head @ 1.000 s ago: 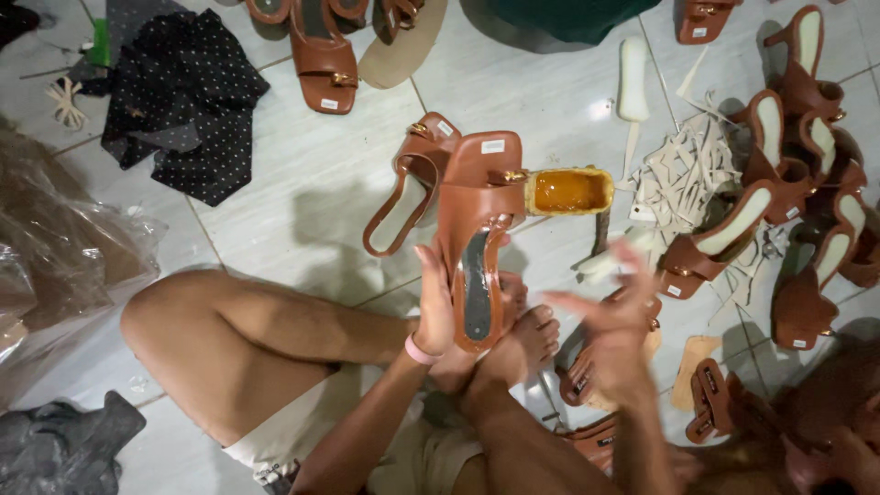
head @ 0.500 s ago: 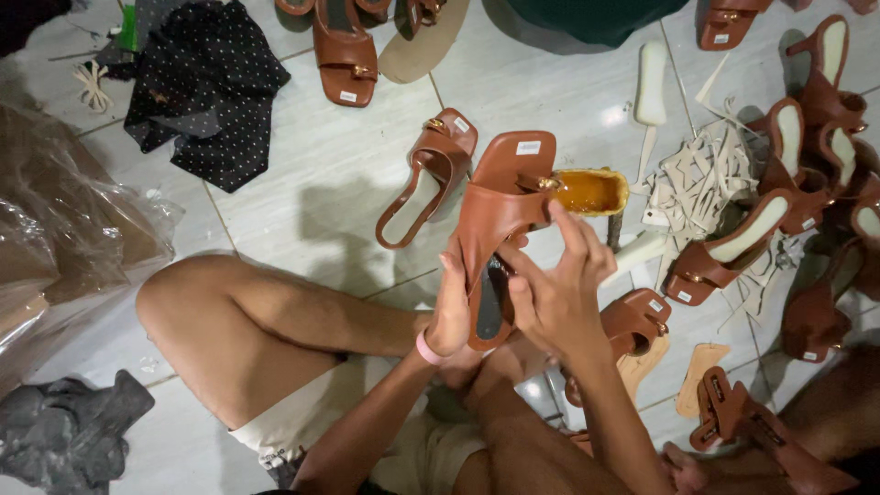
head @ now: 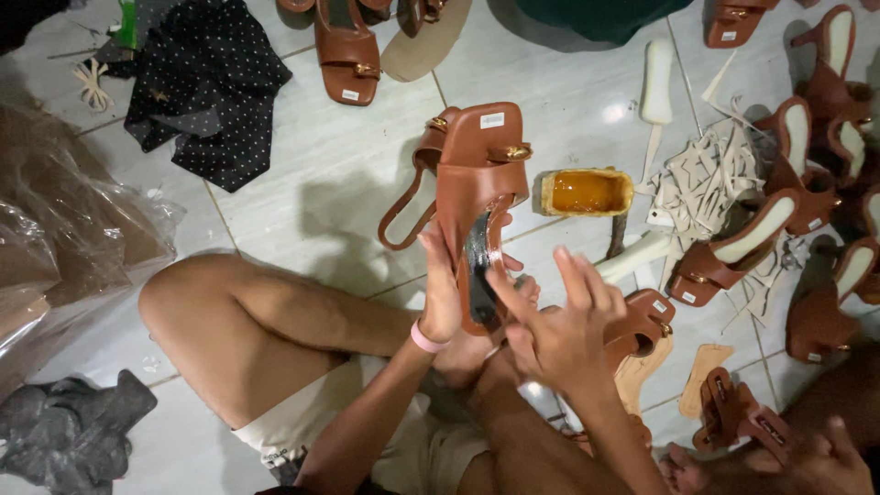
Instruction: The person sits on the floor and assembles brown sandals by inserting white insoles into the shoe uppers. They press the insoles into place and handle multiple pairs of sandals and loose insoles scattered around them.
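Over my crossed legs on the tiled floor (head: 312, 192), my left hand (head: 442, 291) props a brown sandal (head: 478, 197) toe-up, fingers pinching its edge so the dark glued insole faces me. My right hand (head: 559, 323) hovers just beside it, fingers spread. Yellow glue tub (head: 587, 192) sits near, within reach.

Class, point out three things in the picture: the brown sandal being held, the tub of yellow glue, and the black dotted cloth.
brown sandal (head: 477, 197), head view, on the wide front strap.
tub of yellow glue (head: 587, 192), head view, on the glue surface.
black dotted cloth (head: 211, 87), head view, on its middle.
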A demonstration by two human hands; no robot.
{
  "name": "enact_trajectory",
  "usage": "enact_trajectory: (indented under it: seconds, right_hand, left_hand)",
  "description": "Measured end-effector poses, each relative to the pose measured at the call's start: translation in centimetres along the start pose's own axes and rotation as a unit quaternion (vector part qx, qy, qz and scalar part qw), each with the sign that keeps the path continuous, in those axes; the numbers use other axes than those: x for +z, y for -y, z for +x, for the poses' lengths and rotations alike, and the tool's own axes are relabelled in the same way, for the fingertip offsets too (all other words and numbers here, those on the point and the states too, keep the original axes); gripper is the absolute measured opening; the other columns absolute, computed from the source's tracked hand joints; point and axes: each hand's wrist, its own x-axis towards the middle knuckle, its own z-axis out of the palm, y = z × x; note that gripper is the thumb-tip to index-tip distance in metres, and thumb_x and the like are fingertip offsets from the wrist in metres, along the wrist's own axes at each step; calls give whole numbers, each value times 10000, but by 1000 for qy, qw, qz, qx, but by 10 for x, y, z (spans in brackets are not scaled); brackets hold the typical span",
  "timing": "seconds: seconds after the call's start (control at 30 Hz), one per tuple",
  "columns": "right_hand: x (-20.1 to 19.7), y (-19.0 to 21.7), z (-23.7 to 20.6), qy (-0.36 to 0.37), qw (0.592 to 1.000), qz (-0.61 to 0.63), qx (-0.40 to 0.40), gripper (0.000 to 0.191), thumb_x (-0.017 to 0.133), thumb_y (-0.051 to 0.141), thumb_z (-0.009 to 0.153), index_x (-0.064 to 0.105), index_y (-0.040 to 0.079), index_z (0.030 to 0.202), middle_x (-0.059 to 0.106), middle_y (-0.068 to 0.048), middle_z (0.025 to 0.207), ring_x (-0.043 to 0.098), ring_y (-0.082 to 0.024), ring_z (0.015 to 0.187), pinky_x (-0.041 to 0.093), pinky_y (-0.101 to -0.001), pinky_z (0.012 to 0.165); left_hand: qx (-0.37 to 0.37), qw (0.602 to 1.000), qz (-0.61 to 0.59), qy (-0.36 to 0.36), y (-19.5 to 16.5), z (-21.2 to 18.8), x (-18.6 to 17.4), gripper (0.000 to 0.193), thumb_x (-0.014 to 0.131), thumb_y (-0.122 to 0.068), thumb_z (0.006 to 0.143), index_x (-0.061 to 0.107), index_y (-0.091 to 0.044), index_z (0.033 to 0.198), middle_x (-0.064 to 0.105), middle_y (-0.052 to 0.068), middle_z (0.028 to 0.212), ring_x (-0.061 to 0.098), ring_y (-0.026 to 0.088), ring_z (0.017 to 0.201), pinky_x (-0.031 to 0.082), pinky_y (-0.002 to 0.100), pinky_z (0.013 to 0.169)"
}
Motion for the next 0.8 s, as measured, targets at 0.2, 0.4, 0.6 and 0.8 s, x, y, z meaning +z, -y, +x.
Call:
enact_trajectory:
  seconds: [0.2,0.4,0.6,0.8]
  right_hand:
    - [-1,11,-7,4,996,-75,-57,440,383,534,1085,694,414,1373,453,-90,1498,365,-290,1380,232,-495,1094]
    - [-2,11,-9,-17,997,-62,-44,433,387,522,1083,696,405,1363,461,-90,1480,361,-282,1371,228,-484,1091]
    - [9,20,28,-48,996,-61,37,464,387,455,1086,767,326,1318,420,-166,1564,343,-321,1392,218,-496,1119]
    - [2,20,44,-44,998,-25,45,414,435,420,1093,784,263,1252,371,-195,1598,313,-364,1422,201,-517,1147]
  left_hand:
    - [50,995,88,23,-20,2,4,966,186,-807,950,201,-81,1586,542,206,1456,667,266,972,592,404,805]
    - [81,995,48,23,-13,-3,9,948,230,-797,966,177,-88,1594,514,234,1460,662,268,945,594,400,793]
    - [116,992,41,31,2,-12,17,965,277,-800,966,93,-98,1602,426,231,1544,600,256,1225,531,402,1028]
    - [130,986,87,61,6,-17,9,976,250,-798,1000,118,-57,1620,453,213,1581,545,298,1350,454,413,1164]
